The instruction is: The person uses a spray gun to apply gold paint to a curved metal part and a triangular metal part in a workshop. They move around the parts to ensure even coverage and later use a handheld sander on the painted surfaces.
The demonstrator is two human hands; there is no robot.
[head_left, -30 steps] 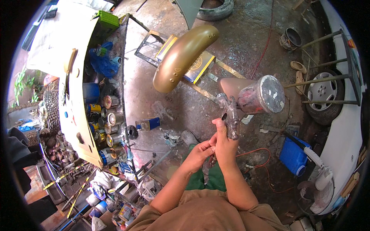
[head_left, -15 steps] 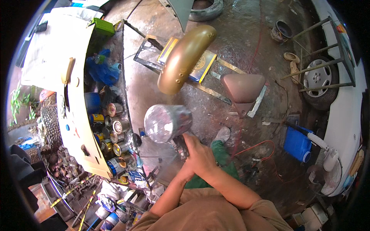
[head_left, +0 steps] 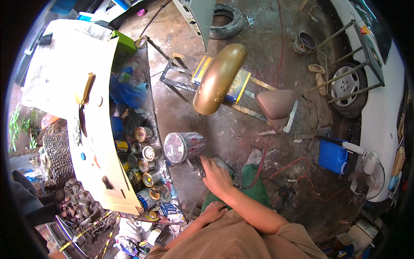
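Note:
My right hand point(head_left: 217, 178) is wrapped round the grip of a spray gun point(head_left: 196, 167). The gun's paint-smeared cup point(head_left: 192, 146) sits on top, its round lid tilted to the left. Against the front of my body, over my lap, lies my left hand point(head_left: 214, 211), empty, with its fingers stretched out. Beyond the gun a glossy gold mudguard point(head_left: 221, 80) rests slantwise on a blue and yellow tin point(head_left: 237, 90), which lies on a metal frame point(head_left: 243, 111). Right of it, on the same frame, sits a dull brown side panel point(head_left: 277, 104).
Several paint tins point(head_left: 152, 152) crowd a bench at left beside a leaning tan board point(head_left: 103, 172). A red hose point(head_left: 297, 159) crosses the floor near a blue jerrycan point(head_left: 333, 156). At right stand a metal rack point(head_left: 351, 77) and a white car point(head_left: 381, 129); a tyre point(head_left: 235, 26) lies far off.
My left hand has come away from beside my right hand and dropped to my lap. The spray gun has come back slightly toward me, and the whole view has shifted.

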